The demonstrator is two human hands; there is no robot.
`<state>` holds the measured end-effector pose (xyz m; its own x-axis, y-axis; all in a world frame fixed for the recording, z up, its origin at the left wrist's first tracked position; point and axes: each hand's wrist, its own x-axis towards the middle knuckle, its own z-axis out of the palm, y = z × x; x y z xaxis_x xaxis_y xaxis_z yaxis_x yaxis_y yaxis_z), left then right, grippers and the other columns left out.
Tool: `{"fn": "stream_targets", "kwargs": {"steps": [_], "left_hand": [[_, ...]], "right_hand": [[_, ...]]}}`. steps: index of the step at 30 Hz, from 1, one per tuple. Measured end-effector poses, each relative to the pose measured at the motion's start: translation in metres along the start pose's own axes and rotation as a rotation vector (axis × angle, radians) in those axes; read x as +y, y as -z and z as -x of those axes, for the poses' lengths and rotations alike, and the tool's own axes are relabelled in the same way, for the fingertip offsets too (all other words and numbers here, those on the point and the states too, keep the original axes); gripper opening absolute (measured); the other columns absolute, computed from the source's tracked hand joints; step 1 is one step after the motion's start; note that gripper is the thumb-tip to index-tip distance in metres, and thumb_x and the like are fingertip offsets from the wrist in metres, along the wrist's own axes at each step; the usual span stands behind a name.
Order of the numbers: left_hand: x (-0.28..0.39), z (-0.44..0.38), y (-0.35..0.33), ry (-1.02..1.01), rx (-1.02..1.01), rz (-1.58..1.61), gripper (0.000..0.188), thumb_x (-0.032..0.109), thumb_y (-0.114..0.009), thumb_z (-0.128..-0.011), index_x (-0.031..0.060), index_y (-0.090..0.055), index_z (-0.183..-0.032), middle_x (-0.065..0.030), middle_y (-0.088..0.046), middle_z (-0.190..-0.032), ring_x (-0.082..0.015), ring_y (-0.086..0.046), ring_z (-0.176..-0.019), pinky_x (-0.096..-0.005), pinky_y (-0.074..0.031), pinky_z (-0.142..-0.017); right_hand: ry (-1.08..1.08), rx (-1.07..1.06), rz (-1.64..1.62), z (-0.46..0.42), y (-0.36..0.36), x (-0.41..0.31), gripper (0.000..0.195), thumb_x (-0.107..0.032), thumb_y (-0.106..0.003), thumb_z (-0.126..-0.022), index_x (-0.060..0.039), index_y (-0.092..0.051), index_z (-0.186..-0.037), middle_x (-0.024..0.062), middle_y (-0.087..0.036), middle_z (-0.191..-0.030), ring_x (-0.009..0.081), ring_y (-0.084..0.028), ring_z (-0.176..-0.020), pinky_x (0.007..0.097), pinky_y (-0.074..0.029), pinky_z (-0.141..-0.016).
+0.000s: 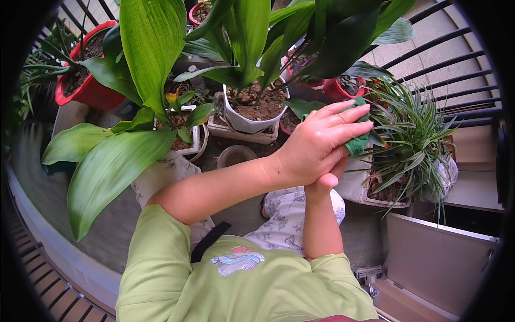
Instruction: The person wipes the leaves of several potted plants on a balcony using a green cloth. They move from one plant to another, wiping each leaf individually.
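My left hand (326, 129) lies over a bunched green cloth (358, 143), its fingers stretched across it. Beneath it is my right hand (328, 177), mostly hidden, with the cloth between the two hands. A broad green leaf (301, 106) runs in toward the cloth from the left. Past the cloth's far side shows a leaf tip (379, 139) with a brownish end; whether it is the same leaf I cannot tell. Left of my hands, a white pot (252, 125) of soil with tall broad-leaved stems stands in a pale rectangular planter (241, 133).
A spider-plant-like grassy plant (410, 149) fills a white planter (356, 181) at right. Large leaves (120, 161) spread over the left side from a square white pot (195, 139). A red pot (90, 76), black railings (438, 60) and an open cabinet door (438, 257) surround me.
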<state>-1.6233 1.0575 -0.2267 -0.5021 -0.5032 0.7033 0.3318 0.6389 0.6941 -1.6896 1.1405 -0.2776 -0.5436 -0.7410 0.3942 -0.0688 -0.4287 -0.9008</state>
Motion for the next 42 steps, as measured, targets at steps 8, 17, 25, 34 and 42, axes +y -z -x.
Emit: {"fn": "stream_targets", "kwargs": {"steps": [8,17,25,34,42], "left_hand": [[0.019,-0.004,0.001,-0.095,0.034,0.184,0.046,-0.007,-0.056,-0.081,0.0023,-0.063,-0.126,-0.0181,-0.055,-0.137,-0.0367,-0.049,-0.131,-0.0456,-0.035,-0.11],[0.01,-0.022,0.039,0.475,0.619,0.781,0.029,0.006,-0.048,-0.101,0.0037,-0.057,-0.129,-0.0076,-0.062,-0.123,-0.0144,-0.059,-0.107,-0.0285,-0.047,-0.093],[-0.008,-0.02,0.055,0.512,0.64,0.953,0.031,0.012,-0.042,-0.103,0.0023,-0.052,-0.132,-0.009,-0.062,-0.122,-0.0179,-0.061,-0.106,-0.0315,-0.051,-0.091],[-0.019,-0.014,0.028,0.234,0.264,0.398,0.039,0.008,-0.051,-0.097,-0.0004,-0.048,-0.135,-0.0148,-0.042,-0.144,-0.0239,-0.04,-0.135,-0.035,-0.031,-0.112],[-0.013,-0.024,0.007,0.465,0.179,0.63,0.064,0.002,-0.056,-0.082,-0.0029,-0.038,-0.143,-0.0139,-0.041,-0.145,-0.0212,-0.042,-0.13,-0.0335,-0.031,-0.111]], "right_hand": [[0.327,0.018,-0.062,-0.008,-0.007,-0.012,0.111,-0.084,-0.045,-0.076,-0.0152,-0.008,-0.156,0.0152,-0.013,-0.16,0.0343,-0.027,-0.143,0.0498,-0.026,-0.115],[-0.164,0.282,-0.53,-0.096,0.045,-0.002,0.082,-0.07,-0.036,-0.092,-0.0074,-0.039,-0.145,0.0233,-0.051,-0.139,0.0355,-0.051,-0.126,0.0519,-0.036,-0.107],[0.029,-0.211,-1.33,-0.118,0.105,0.017,0.076,-0.07,-0.039,-0.09,-0.0146,-0.052,-0.14,0.0085,-0.053,-0.142,0.0268,-0.053,-0.122,0.0447,-0.043,-0.098],[-0.186,-0.415,-0.452,-0.092,0.035,-0.006,0.091,-0.045,-0.077,-0.08,0.0025,-0.036,-0.145,0.0199,-0.048,-0.143,0.0272,-0.055,-0.123,0.0382,-0.055,-0.09],[-0.279,0.072,-0.484,-0.072,0.007,0.009,0.044,-0.003,-0.068,-0.089,-0.0081,-0.055,-0.13,0.0037,-0.064,-0.112,0.0123,-0.062,-0.095,0.0279,-0.053,-0.078]]}}
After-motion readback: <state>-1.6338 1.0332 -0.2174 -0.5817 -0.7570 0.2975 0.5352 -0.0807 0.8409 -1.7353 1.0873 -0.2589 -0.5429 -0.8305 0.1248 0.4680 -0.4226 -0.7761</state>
